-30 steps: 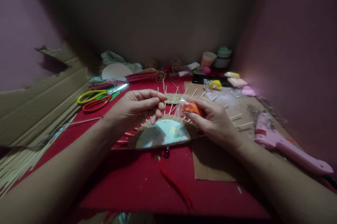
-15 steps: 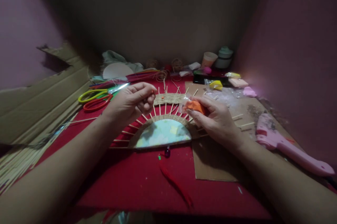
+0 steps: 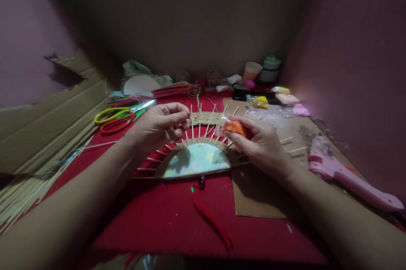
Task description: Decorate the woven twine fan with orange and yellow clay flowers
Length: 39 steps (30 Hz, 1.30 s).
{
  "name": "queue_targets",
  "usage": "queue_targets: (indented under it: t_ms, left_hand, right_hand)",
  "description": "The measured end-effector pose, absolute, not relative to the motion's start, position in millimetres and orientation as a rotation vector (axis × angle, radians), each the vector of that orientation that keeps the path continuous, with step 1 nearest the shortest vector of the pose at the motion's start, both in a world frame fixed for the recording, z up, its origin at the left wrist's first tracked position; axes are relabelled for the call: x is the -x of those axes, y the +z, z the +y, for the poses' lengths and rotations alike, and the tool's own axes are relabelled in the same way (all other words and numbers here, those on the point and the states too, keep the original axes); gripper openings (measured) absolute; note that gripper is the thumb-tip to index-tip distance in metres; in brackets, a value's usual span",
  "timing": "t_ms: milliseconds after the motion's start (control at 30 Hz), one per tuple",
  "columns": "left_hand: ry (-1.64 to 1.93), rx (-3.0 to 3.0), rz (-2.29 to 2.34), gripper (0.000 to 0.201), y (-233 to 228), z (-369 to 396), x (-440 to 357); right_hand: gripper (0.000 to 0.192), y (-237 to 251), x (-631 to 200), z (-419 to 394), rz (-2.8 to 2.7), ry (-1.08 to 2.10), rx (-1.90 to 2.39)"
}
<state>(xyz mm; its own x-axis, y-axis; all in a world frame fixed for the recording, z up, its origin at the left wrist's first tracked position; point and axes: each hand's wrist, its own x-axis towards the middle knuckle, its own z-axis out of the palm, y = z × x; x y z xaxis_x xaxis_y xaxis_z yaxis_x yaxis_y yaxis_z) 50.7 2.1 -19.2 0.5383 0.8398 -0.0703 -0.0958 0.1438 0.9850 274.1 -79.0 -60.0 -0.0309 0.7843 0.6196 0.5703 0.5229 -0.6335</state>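
Note:
My left hand [image 3: 165, 124] is closed in a pinch at the left end of a woven straw band [image 3: 206, 118]; what lies between its fingertips is too small to make out. Wrapped in clear plastic, a lump of orange modelling clay [image 3: 234, 127] is gripped by my right hand [image 3: 258, 141]. One tiny orange ball [image 3: 196, 116] sits on the band. Below both hands lies a half-round fan frame with thin sticks spreading out and a pale blue patterned centre [image 3: 196, 160]. My right hand covers some of the sticks on that side.
Scissors with yellow and red handles [image 3: 114, 122] lie at left. A pink glue gun [image 3: 349, 181] rests at right beside a cardboard sheet [image 3: 256, 202]. In front are a red tassel [image 3: 211, 221] and a purple bead [image 3: 201, 183]. Yellow clay [image 3: 260, 102] and a cup [image 3: 252, 71] stand farther back.
My left hand has shifted slightly right, its fingertips now at the band's end. The orange speck seen at those fingertips before is no longer visible. My right hand has stayed put with the clay.

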Motion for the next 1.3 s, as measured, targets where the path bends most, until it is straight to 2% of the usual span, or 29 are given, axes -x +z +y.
queue_targets:
  t_ms: [167,333,533,1300]
  left_hand:
    - [0.779,-1.444,0.777,0.008,-22,1,-51]
    - [0.519,-1.955,0.892,0.017,-17,-6,-54]
    - [0.316,-2.533,0.765,0.008,-31,-2,-53]
    - [0.192,-2.623,0.769,0.007,-34,2,-45]
  right_hand:
    - [0.025,-61,-274,-78,-1.697,0.262,1.158]
    - [0.025,-61,-274,-79,-1.700,0.246,1.159]
    - [0.024,-61,-273,-79,-1.706,0.242,1.157]
    - [0.022,-60,-272,-80,-1.749,0.224,1.161]
